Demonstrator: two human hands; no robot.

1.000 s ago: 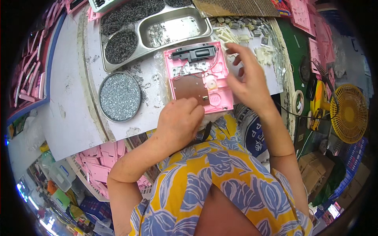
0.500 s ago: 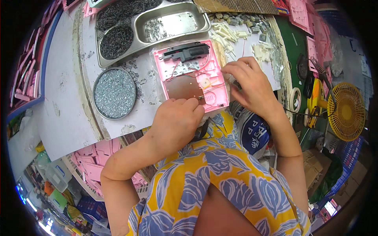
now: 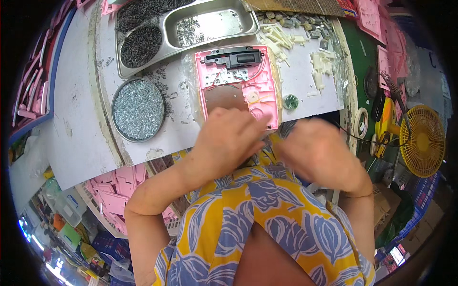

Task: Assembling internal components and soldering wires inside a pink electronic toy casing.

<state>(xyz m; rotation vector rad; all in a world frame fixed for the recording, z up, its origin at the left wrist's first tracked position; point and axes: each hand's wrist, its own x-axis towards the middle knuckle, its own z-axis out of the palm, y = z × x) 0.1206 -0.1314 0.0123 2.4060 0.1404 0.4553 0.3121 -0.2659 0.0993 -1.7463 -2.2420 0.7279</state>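
A pink plastic housing point(image 3: 268, 81) lies on the table before me. Inside it sit a long black part point(image 3: 238, 59), a silvery perforated plate point(image 3: 224, 77), a brown board point(image 3: 224, 97), a small whitish disc point(image 3: 252, 97) and thin red and yellow wires. My left hand point(image 3: 229, 138) is at the housing's near edge, fingers curled toward the right; what they hold, if anything, is hidden. Right of the housing's near corner and apart from it, my right hand point(image 3: 318, 150) is smeared by motion, so its fingers cannot be made out. A small round green-filled container point(image 3: 290, 101) stands right of the housing.
A round tray of small silvery pieces point(image 3: 138, 109) is at left. Behind stands a metal tray point(image 3: 210, 39) with dark springs. White plastic parts point(image 3: 322, 66) lie at right, near a yellow fan point(image 3: 421, 140). A basket of pink parts point(image 3: 114, 190) is below the table's left edge.
My right hand has moved from the housing's right side down toward me, uncovering the small green container. My left hand has shifted right along the near edge. The housing appears slightly further right.
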